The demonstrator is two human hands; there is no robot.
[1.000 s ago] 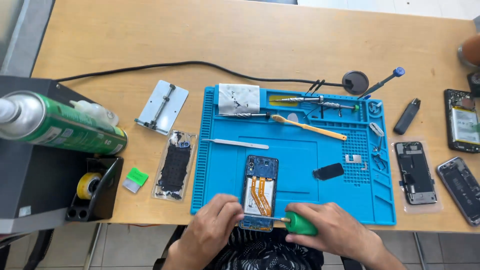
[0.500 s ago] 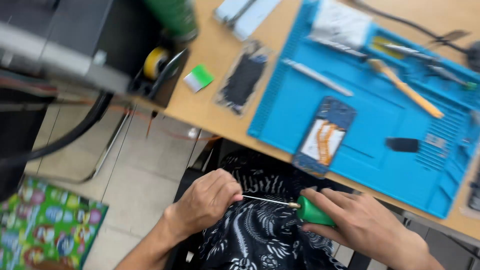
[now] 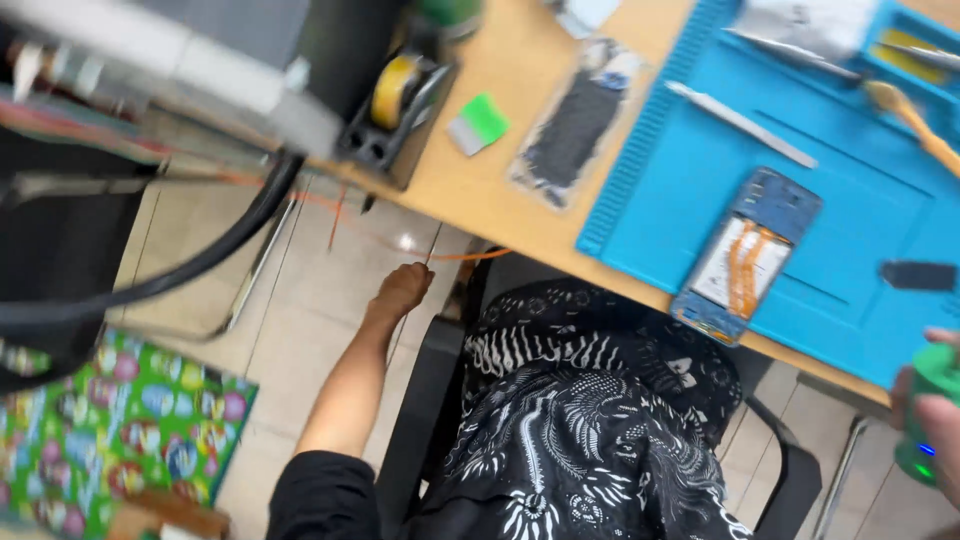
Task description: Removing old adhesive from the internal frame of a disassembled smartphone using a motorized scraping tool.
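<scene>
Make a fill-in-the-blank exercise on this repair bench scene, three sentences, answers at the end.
1. The opened phone lies on a silicone work mat coloured ____.
2. The left hand reaches down below the edge of the wooden ____.
3. The right hand holds a screwdriver with a grip coloured ____.

Missing words: blue; table; green
</scene>
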